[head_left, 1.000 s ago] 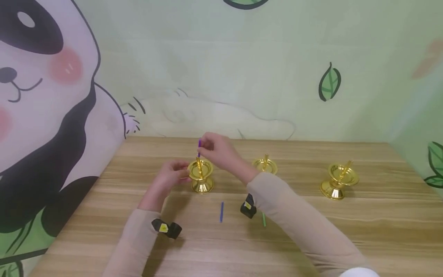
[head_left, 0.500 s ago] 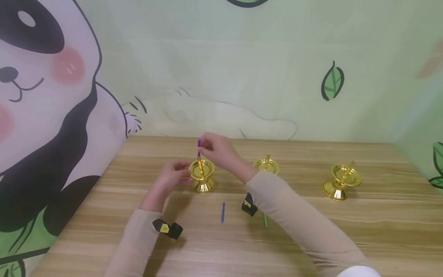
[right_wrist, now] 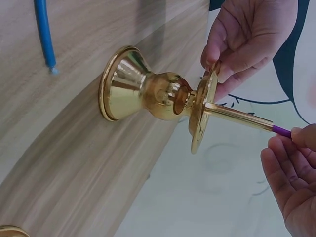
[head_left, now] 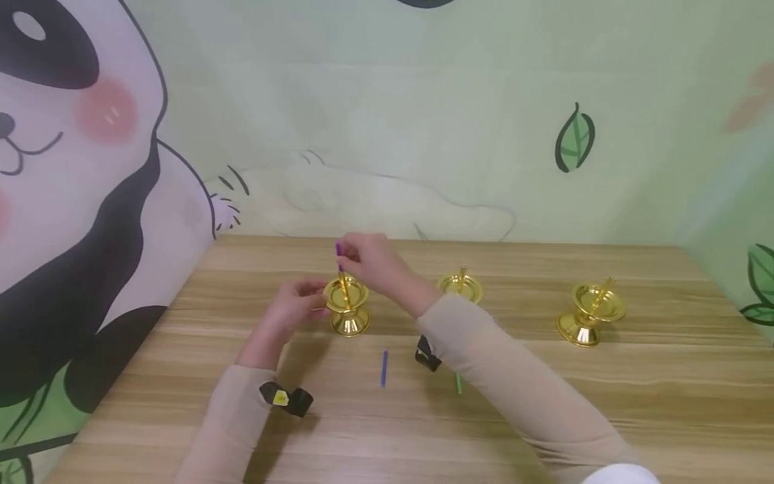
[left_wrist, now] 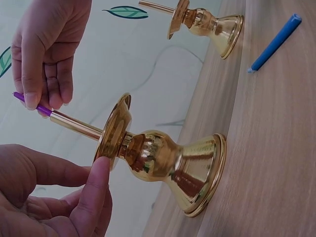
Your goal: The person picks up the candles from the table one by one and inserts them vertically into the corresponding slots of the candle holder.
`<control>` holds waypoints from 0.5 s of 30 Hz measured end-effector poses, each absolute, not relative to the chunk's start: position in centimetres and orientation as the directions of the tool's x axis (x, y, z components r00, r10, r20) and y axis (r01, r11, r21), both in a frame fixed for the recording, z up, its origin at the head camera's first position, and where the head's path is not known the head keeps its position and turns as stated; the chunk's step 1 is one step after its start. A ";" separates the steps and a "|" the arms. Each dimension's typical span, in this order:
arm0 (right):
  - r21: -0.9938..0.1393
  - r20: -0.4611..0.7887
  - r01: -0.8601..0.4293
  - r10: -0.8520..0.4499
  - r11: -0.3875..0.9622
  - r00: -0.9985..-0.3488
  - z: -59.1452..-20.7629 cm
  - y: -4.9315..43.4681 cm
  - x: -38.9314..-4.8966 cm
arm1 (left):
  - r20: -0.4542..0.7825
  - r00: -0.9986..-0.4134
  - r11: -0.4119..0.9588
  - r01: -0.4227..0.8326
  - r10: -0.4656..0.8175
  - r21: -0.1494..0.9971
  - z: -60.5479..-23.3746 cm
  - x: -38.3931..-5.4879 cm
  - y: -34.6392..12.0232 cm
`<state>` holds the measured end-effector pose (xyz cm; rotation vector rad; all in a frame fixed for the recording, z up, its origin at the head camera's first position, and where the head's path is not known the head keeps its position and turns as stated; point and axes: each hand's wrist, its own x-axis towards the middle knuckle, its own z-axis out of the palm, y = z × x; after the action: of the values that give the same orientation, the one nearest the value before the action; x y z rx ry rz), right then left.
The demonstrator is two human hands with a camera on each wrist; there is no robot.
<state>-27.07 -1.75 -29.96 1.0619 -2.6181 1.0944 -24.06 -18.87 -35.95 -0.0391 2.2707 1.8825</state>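
A slim purple candle point(head_left: 338, 249) is pinched between the thumb and fingers of my right hand point(head_left: 376, 264). Its lower end meets the top of the thin tube point(left_wrist: 76, 125) on a gold candle holder point(head_left: 349, 323); how far it goes inside is hidden. My left hand point(head_left: 293, 304) grips the rim of that holder's dish point(right_wrist: 198, 123) between thumb and fingers. The holder stands upright on the table. In front of it lies a blue candle point(head_left: 383, 368), its pale wick visible in the left wrist view. A green candle point(head_left: 458, 384) is partly covered by my right sleeve.
Two more gold candle holders stand to the right: the middle one point(head_left: 461, 286), partly behind my right arm, and the far right one point(head_left: 589, 314). The wooden table point(head_left: 665, 396) ends at a wall point(head_left: 387, 121) printed with a panda and leaves.
The purple candle's top now leans slightly further left. Both hands keep their hold, and the head view has shifted a little.
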 end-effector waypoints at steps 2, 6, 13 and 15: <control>-0.573 0.354 -0.648 -0.562 0.501 -0.748 -29.8 -1.8 -27.1 | -0.160 -0.982 0.196 -0.138 0.101 0.971 -35.9 -24.1 -18.9; -0.574 0.343 -0.636 -0.553 0.517 -0.759 -29.7 -1.9 -27.1 | -0.156 -0.983 0.202 -0.133 0.102 0.970 -35.8 -24.1 -18.9; -0.578 0.332 -0.616 -0.535 0.536 -0.777 -29.6 -2.0 -26.7 | -0.156 -0.982 0.203 -0.132 0.107 0.970 -36.0 -24.1 -18.9; -0.574 0.340 -0.613 -0.524 0.542 -0.781 -29.6 -2.0 -26.6 | -0.155 -0.982 0.203 -0.131 0.108 0.970 -36.0 -24.1 -18.9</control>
<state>-26.61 -2.01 -29.64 0.9805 -2.6450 1.0617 -24.10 -18.92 -36.05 -0.0222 2.2826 1.8725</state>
